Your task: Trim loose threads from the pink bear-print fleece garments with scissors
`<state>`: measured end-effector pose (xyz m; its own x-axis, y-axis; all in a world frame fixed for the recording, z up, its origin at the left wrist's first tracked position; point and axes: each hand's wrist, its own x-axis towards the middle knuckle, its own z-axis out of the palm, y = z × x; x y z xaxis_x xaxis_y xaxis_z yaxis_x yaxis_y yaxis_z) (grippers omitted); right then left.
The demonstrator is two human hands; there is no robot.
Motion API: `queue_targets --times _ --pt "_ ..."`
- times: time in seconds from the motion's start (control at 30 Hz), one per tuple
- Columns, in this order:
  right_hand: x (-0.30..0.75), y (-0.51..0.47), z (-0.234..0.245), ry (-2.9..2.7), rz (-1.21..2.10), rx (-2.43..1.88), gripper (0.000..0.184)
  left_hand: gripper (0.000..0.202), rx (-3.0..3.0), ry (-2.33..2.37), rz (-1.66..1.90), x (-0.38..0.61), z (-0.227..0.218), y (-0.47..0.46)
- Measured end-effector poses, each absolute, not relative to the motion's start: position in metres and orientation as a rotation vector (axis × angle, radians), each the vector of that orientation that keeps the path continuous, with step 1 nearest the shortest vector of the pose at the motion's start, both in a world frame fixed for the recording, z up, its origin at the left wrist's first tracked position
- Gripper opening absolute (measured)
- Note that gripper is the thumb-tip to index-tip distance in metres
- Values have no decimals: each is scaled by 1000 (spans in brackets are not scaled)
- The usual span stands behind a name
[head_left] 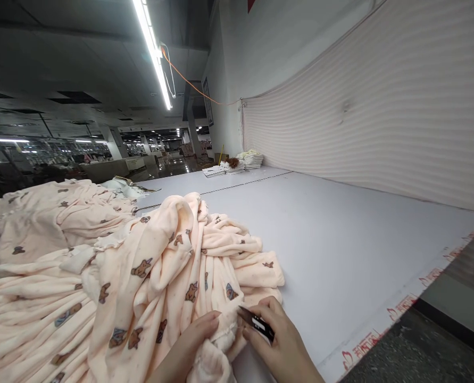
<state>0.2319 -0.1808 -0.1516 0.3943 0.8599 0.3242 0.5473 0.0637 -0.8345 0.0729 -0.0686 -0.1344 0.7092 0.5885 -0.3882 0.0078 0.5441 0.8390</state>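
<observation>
A pale table (340,234) is stretching from the bottom of the frame back to the middle distance, its right edge showing red print (364,344) at the lower right. Dark floor (432,348) is lying beyond that edge. A striped cloth (372,127) is hanging along the wall at the upper right, and a lit tube lamp (152,53) is running down from the top centre, with an orange cord (192,85) trailing toward the cloth's corner. A dim hall with a pillar (116,142) is receding at the left. White stacks (251,160) are sitting at the table's far end, near the frame's centre.

Bear-print fleece (173,266) is filling the lower left in heaped folds. At bottom centre, the left hand (194,338) is pinching a fleece edge; the right hand (279,335) is gripping a small black tool (263,325), its tip pointing at that edge. Whether the tip is touching it, I cannot tell.
</observation>
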Motion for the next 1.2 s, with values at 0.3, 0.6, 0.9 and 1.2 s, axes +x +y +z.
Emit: queue_targets --times 0.3,0.6,0.9,1.2 --pt "224 -189 -162 -1312 243 -1602 29 22 734 624 326 81 -131 -73" --pt "222 -182 -161 -1322 162 -1602 24 30 695 585 387 83 -138 -73" --pt "230 -187 -159 -1435 144 -1613 25 21 661 632 345 74 -140 -66" --pt "233 -184 -151 -1526 108 -1614 26 35 627 599 342 79 -132 -73"
